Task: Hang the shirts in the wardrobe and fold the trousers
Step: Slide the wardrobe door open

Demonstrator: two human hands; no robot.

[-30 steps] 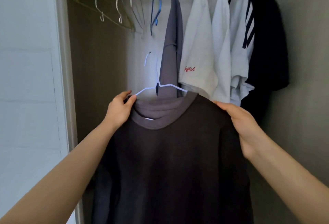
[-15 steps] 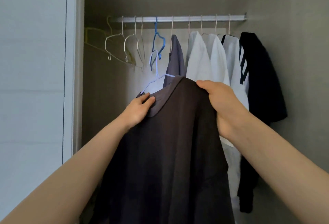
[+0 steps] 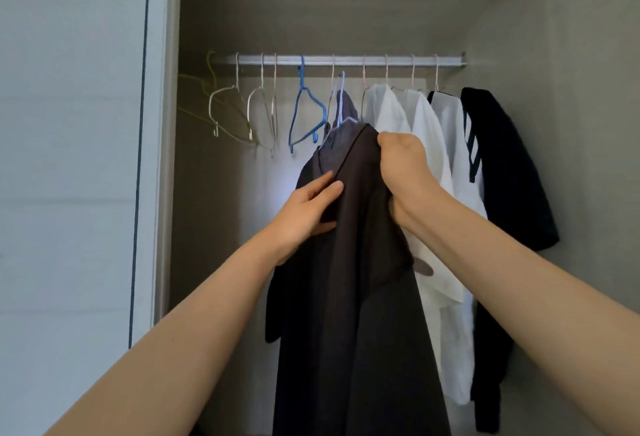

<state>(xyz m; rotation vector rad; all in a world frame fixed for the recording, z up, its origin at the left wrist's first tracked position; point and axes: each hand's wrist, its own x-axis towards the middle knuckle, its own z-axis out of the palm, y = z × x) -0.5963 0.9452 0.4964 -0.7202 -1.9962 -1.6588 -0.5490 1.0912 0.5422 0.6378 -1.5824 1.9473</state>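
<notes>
**Shirt raised to the rail, hook not yet over it**

Since half a second ago I have carried the dark shirt (image 3: 353, 297) up and inward. The hook of its pale hanger (image 3: 342, 96) was level with the hanging collars and now stands just under the rail (image 3: 346, 61).

My right hand (image 3: 403, 172) is closed round the bunched shoulder and collar, taking the weight. My left hand (image 3: 304, 214) pinches a fold of the other shoulder between its fingers and thumb, lower and nearer to me. The shirt hangs straight down from both, inside the wardrobe opening, in front of the grey garment (image 3: 350, 108).

What the next move turns on is this: the hook points upward and its tip is just short of the rail. It sits in the gap between the blue hanger (image 3: 304, 113) on the left and the white shirts (image 3: 391, 113) on the right. The hanger's long axis runs away from me, across the rail. The right hand is nearer the hook, so I judge it should lift and then lower the hook onto the rail. The grey garment's own hook is just beside it and could tangle.
</notes>
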